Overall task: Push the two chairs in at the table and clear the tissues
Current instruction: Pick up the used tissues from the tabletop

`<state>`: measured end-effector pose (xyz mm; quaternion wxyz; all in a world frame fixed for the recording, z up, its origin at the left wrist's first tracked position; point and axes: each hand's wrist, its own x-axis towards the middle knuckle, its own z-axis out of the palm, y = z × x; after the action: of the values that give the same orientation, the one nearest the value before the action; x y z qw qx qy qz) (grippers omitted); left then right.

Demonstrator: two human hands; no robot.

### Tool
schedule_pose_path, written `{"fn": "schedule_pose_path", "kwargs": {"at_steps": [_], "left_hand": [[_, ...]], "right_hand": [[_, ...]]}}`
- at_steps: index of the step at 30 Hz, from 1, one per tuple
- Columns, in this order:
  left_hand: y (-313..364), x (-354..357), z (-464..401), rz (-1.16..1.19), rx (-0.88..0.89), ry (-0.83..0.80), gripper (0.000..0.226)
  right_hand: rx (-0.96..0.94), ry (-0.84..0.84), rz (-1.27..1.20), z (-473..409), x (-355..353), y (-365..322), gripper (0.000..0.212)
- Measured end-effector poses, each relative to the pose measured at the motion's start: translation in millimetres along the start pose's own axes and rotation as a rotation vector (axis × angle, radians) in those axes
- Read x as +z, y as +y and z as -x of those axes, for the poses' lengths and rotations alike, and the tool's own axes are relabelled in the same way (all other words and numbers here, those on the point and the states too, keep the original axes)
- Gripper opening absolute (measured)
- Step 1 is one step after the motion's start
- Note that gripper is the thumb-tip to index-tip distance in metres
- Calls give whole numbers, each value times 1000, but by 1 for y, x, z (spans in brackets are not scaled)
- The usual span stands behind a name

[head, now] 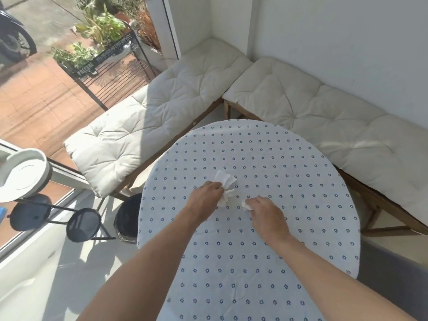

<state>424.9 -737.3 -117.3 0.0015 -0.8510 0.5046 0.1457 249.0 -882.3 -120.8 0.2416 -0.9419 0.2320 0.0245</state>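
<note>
Clearly the tissue-clearing step is in hand: both bare arms reach forward from the near edge over the round table covered in a white cloth with small blue flower dots point(266, 158). The left hand point(203, 198) lies palm down near the table's middle, its fingers point(216, 185) pinched shut on a large crumpled white tissue point(225, 187) that bunches out on the far side of the knuckles and trails down to the right. Just beside it, the right hand point(266, 214) also lies palm down, its fingers curled in on a smaller white tissue wad point(246, 205) at the cloth's surface; whether that wad is fully gripped or only being gathered cannot be told. The two tissues sit close together, apart by a small gap. As a judgement, the next move calls for lifting both wads clear of the cloth and carrying them off, perhaps to the dark round bin point(128, 218) on the floor at the table's left edge. No chairs can be made out for certain, so that part cannot be judged.
</note>
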Motion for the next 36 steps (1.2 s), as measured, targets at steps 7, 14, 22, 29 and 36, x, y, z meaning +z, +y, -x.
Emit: {"fn": "schedule_pose_path", "kwargs": {"at_steps": [7, 14, 22, 29, 36], "left_hand": [[-104, -16, 88, 56, -71, 55, 30], [-237, -34, 193, 53, -181, 92, 30], [-345, 9, 257, 160, -260, 115, 30], [-394, 129, 251, 261, -338, 49, 30], [-429, 246, 225, 316, -422, -113, 41]], "right_hand": [[-135, 2, 18, -3, 25, -107, 40], [-218, 2, 44, -23, 76, -247, 41], [-370, -81, 112, -58, 160, -353, 48], [-486, -249, 248, -94, 293, -368, 40], [-484, -366, 376, -132, 406, -350, 32]]}}
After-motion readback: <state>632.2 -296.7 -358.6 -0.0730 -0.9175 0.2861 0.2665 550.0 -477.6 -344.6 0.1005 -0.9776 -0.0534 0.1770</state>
